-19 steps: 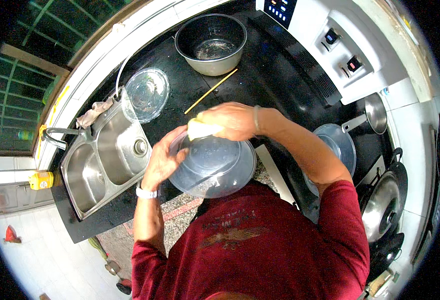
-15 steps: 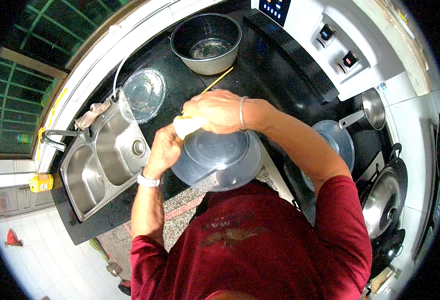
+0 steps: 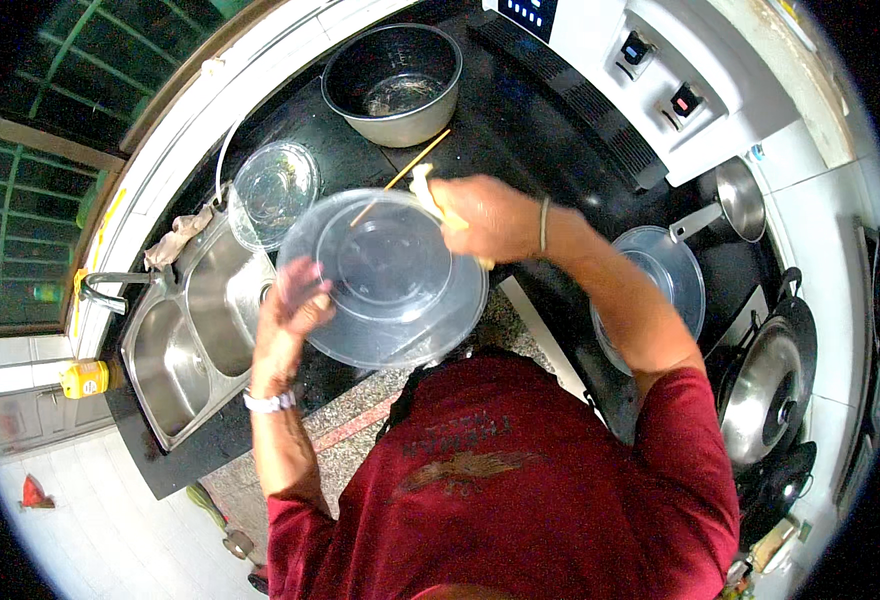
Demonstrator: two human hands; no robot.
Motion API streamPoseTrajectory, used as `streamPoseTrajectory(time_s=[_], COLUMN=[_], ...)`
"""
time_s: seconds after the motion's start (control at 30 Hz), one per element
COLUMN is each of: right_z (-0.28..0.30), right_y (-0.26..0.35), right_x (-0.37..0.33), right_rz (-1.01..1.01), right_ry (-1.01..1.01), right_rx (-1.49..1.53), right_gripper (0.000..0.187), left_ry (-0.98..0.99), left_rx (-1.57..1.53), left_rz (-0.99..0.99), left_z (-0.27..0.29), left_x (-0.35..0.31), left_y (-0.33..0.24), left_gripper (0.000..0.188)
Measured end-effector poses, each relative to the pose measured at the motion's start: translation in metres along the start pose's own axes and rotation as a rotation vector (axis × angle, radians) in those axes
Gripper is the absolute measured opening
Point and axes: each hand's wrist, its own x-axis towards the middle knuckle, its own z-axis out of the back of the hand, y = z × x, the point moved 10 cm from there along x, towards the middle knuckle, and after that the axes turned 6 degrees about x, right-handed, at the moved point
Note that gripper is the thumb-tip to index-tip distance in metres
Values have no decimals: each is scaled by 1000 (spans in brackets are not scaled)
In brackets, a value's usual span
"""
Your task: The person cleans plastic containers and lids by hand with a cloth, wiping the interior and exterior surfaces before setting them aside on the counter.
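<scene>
My left hand grips the left rim of a round, clear plastic bowl, its fingers showing blurred through the plastic. The bowl is tilted in front of my shirt, above the counter edge. In my right hand a pale yellow cloth is bunched up, at the bowl's upper right rim. A thin wooden chopstick lies on the counter, partly seen through the bowl. Beyond it stands a dark-lined pot with some wet residue in the bottom.
A double steel sink with a faucet is on the left, a clear round lid beside it. On the right are another clear plastic bowl, a small saucepan and a lidded wok. A white dispenser stands behind.
My hands have moved apart, the right one going right with the cloth. The bowl has shifted left and up and now faces me more fully, its left rim in my left hand.
</scene>
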Motion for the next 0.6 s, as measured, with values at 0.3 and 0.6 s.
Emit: streamPoseTrajectory(time_s=[0.3, 0.6], right_z=[-30, -61], right_y=[45, -70], right_x=[4, -87], right_rz=[138, -428], right_ry=[313, -55], right_rx=[-131, 131], right_gripper=[31, 35], left_ry=[402, -120], left_rx=[265, -404], left_rz=[-127, 80], left_z=[-93, -23], left_x=[-3, -25], left_y=[-18, 83], left_gripper=[75, 51])
